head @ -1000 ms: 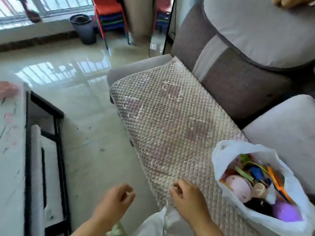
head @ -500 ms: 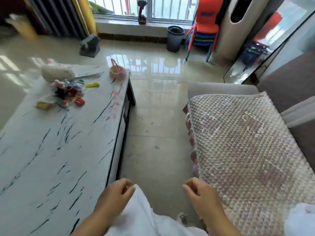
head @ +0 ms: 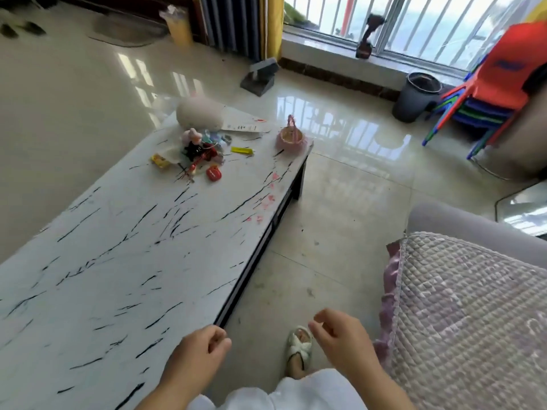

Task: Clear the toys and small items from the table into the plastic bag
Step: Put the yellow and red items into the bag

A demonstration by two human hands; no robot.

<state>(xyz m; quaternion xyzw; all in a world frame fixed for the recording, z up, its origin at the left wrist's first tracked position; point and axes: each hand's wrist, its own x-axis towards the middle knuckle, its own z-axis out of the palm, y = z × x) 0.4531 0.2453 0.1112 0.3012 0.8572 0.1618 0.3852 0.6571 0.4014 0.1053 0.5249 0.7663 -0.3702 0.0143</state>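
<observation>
- Glossy pale floor tiles point(head: 349, 208) fill the room, with barred windows point(head: 414, 22) along the far wall.
- White marble-patterned table point(head: 118, 261) with black veins stretches away on my left side; its dark edge runs down toward my left hand.
- At the far end of the table lies a cluster of small toys point(head: 201, 149): a pink figure, something black, red pieces, all heaped close together.
- A red tag-like item point(head: 213, 173) sits just on the near side of that heap, and a yellow packet point(head: 159, 161) lies at its left.
- A yellow stick-shaped item point(head: 242, 150) lies to the right of the heap, between it and a small pink basket point(head: 290, 137) at the table's far right corner.
- A pale rounded plush point(head: 199, 113) rests behind the heap, beside a flat sheet of paper point(head: 242, 124).
- My left hand point(head: 198, 356) hovers over the table's near corner, fingers curled loosely, holding nothing.
- My right hand point(head: 343, 338) hangs over the floor, fingers loosely curled too, with nothing in them.
- Between my hands I see my foot in a white sandal point(head: 299, 347) on the tiles.
- A quilted sofa cover point(head: 467, 321) lies at my right.
- By the window stand a dark bin point(head: 416, 97) and stacked coloured chairs point(head: 491, 93).
- I cannot see the plastic bag from here.
</observation>
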